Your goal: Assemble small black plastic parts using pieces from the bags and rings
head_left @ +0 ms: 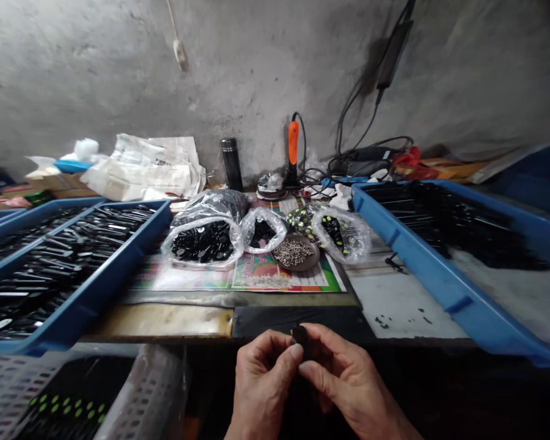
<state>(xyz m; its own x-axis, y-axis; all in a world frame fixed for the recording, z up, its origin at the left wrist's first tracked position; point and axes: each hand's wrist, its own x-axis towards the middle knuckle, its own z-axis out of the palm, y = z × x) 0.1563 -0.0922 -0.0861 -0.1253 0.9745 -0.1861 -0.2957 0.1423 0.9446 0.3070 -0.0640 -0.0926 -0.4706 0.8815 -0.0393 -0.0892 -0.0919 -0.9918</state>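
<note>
My left hand [268, 373] and my right hand [343, 373] meet just in front of the table's front edge. Between their fingertips they pinch a small black part [299, 335], mostly covered by the fingers, so its exact kind is unclear. Beyond them on the table, a round dish [297, 263] holds many small metal screws or pins. Around the dish lie an open plastic bag of black pieces [206, 241], a smaller bag of black pieces [263, 233] and a bag of black pieces with yellow-green spots [337, 235].
Blue trays of long black parts stand at left [80, 305] and right [421, 269]. An orange-handled tool [293, 143] stands upright near a black flask [231, 164]. Cables hang down the wall. A white perforated basket [151, 391] sits below the table at left.
</note>
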